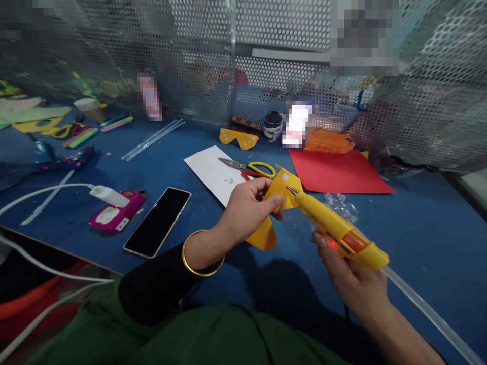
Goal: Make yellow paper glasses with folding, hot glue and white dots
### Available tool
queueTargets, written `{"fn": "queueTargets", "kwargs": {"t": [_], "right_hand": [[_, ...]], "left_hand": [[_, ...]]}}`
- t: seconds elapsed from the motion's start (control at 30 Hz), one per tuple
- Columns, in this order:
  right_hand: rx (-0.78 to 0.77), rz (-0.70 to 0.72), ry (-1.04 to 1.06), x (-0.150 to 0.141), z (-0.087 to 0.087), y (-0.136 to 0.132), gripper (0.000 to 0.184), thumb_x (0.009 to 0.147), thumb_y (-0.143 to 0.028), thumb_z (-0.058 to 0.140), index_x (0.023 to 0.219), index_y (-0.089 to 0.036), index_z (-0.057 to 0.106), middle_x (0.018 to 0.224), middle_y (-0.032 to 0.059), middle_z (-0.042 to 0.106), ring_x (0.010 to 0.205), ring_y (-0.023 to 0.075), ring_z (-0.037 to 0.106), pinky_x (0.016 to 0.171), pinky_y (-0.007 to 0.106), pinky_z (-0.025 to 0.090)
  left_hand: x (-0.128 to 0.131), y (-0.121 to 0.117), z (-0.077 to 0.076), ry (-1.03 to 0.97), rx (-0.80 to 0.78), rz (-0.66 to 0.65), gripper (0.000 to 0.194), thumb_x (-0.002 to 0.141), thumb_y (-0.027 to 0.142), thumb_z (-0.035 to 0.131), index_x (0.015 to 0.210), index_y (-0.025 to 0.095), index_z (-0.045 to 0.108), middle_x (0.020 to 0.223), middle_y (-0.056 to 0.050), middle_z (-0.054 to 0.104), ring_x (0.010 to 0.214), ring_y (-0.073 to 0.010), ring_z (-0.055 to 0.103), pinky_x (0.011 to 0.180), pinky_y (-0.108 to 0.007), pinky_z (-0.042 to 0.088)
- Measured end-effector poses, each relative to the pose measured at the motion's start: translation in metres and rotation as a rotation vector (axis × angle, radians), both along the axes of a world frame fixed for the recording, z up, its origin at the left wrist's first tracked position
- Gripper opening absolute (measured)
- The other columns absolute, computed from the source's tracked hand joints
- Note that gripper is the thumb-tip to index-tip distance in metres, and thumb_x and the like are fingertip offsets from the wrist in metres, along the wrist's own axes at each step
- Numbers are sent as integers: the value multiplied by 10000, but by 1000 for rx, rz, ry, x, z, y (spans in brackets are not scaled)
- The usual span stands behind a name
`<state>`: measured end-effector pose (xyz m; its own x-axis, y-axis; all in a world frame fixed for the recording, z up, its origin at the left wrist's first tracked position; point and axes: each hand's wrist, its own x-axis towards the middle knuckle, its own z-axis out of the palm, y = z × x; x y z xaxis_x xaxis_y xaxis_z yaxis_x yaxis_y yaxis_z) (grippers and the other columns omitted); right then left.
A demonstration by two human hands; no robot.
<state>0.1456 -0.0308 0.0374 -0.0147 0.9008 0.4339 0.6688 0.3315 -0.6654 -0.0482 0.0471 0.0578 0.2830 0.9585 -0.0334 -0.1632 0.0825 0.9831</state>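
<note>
A white-topped brown cup [90, 109] stands at far left; whether the green strip by it is inside, I cannot tell. A glossy magenta power socket [117, 210] lies beside a flat black-screened phone [158, 222]. Metal scissors [243, 166] with yellow and red handles overlap a white paper sheet [209, 170]. The left hand [245, 210] pinches a yellow folded paper cutout [288, 185], held above the blue tabletop [418, 228]. The right hand [353, 281] grips a yellow plastic glue gun [323, 213], its metal tip at the cutout; a translucent stick [426, 301] trails from its rear.
</note>
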Motion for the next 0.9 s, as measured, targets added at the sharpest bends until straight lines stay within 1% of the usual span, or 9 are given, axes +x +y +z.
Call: {"fn": "queueTargets", "kwargs": {"t": [0.17,0.33,0.4,0.53,0.63,0.77,0.9], "right_hand": [[-28,-6,4,1,-1,-1,244,956,-432,571,788,-257,596,663,-6,600,564,156,563,523,290,467],[-31,-29,20,2,-4,-2,237,945,-432,587,779,-263,576,646,-18,578,545,150,545,513,285,451],[-25,-12,20,3,-5,-2,231,943,-424,586,778,-264,572,645,-22,578,541,149,545,503,284,447],[-33,7,14,2,-4,-1,214,943,-403,587,784,-260,569,646,-21,584,539,147,548,492,280,452],[-34,12,23,1,-4,-1,220,943,-407,586,778,-262,571,644,-19,584,541,147,548,494,280,458],[-4,23,31,0,-3,-2,227,945,-386,584,755,-264,563,645,-15,579,540,153,541,489,290,448],[11,21,7,0,1,-4,192,952,-367,582,791,-264,593,679,-13,599,563,153,558,518,289,460]], "left_hand": [[0,0,-1,-2,1,3,118,810,200,703,910,142,681,871,-15,716,597,-74,659,599,-205,583],[1,-1,0,-25,6,6,81,804,189,709,860,143,673,831,-6,702,601,-72,642,593,-202,589],[1,-1,0,-27,9,7,75,803,184,708,850,140,669,823,-2,696,600,-71,641,592,-201,590],[1,-1,0,-25,5,14,87,805,180,696,873,135,669,845,-9,710,607,-77,653,606,-212,597],[1,-1,0,-8,5,9,100,813,181,687,901,135,671,826,-7,713,586,-77,658,597,-206,577],[1,0,0,8,-4,-1,124,817,187,688,930,137,671,848,-13,713,562,-75,662,587,-205,559],[1,0,0,18,-15,-10,134,817,190,689,938,138,669,856,-10,698,569,-81,675,590,-209,555]]}}
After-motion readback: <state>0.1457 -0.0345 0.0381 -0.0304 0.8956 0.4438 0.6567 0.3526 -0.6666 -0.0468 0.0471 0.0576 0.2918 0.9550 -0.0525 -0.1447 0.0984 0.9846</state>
